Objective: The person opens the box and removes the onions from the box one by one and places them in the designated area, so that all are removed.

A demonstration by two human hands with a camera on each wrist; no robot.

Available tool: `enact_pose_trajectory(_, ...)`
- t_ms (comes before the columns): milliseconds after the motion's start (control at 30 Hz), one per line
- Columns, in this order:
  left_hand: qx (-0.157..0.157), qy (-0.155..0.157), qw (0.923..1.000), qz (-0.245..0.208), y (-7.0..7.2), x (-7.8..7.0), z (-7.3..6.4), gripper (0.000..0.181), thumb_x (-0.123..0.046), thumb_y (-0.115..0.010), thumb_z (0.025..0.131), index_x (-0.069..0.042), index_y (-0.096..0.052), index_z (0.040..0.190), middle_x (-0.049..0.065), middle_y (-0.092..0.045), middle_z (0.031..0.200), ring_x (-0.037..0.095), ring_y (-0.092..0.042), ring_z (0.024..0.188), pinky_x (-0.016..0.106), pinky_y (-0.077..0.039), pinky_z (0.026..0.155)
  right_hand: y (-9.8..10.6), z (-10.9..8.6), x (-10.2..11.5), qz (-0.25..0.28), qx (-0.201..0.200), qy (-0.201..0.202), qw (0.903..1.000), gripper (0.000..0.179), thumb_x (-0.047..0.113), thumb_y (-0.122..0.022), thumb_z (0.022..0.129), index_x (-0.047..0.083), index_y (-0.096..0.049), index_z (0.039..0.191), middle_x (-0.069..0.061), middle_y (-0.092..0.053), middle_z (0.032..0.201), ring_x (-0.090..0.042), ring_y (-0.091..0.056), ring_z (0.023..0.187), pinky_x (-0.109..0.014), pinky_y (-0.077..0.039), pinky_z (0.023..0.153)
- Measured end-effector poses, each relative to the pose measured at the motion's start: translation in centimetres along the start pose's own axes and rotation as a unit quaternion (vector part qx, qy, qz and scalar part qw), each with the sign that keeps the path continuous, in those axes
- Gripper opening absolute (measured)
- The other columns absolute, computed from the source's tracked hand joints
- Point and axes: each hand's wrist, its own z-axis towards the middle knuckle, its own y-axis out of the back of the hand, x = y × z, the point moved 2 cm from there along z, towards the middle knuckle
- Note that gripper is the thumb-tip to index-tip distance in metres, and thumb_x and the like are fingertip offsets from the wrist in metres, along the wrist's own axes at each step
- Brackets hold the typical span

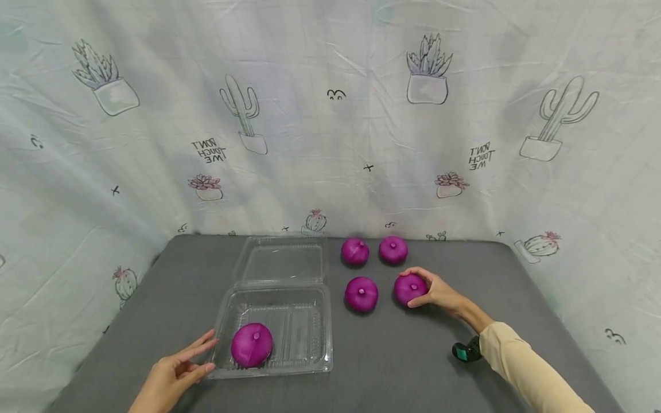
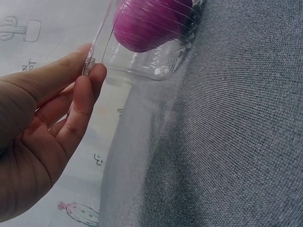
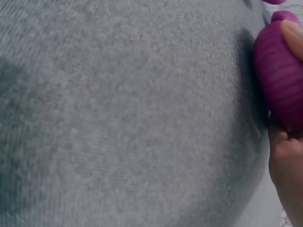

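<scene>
My left hand pinches the left rim of a clear plastic clamshell container between thumb and fingers, plain in the left wrist view. Inside the base, toward the front left, sits one purple onion. To the right, my right hand grips another purple onion, thumb on the near side and fingers over the far side. In the right wrist view this onion shows at the right edge, close over the grey cloth, with much of the hand out of frame.
Three more purple onions stand nearby: one left of my right hand, two behind. The container's lid lies open toward the back. A printed white curtain surrounds the grey table.
</scene>
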Motion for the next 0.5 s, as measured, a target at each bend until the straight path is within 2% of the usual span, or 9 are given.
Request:
enact_pose_trajectory(133,0.000,0.006,1.0000,0.002,-0.01,-0.03,0.08,0.040,-0.011,-0.075,0.082,-0.003,-0.067,0.120,-0.030,-0.050,0.123,0.009,-0.054,0.056,0.023,-0.046,0.053,-0.16,-0.09,0.40,-0.033,0.021,0.010,0.9992,0.076,-0.001,-0.081,0.073,-0.002,-0.041,0.137,-0.019,-0.045,0.136,-0.011,-0.051,0.113,-0.029,-0.046,0.088)
enact_pose_trajectory(300,-0.005,-0.003,0.9999,0.009,0.01,0.12,0.00,0.039,-0.010,-0.075,0.082,-0.002,-0.067,0.119,-0.029,-0.051,0.123,0.007,-0.054,0.056,0.022,-0.045,0.052,-0.21,-0.51,0.73,-0.083,0.062,0.016,0.9945,0.083,0.002,-0.082,0.073,0.001,-0.038,0.143,-0.021,-0.040,0.141,-0.010,-0.048,0.117,-0.029,-0.043,0.091)
enact_pose_trajectory(500,-0.001,-0.006,1.0000,0.001,0.02,0.21,0.02,0.038,-0.010,-0.074,0.083,-0.001,-0.067,0.119,-0.030,-0.049,0.123,0.008,-0.057,0.059,0.023,-0.048,0.054,-0.20,-0.74,0.89,-0.082,0.078,0.021,0.9933,0.088,0.000,-0.082,0.072,0.001,-0.034,0.146,-0.024,-0.035,0.146,-0.006,-0.045,0.121,-0.025,-0.041,0.093)
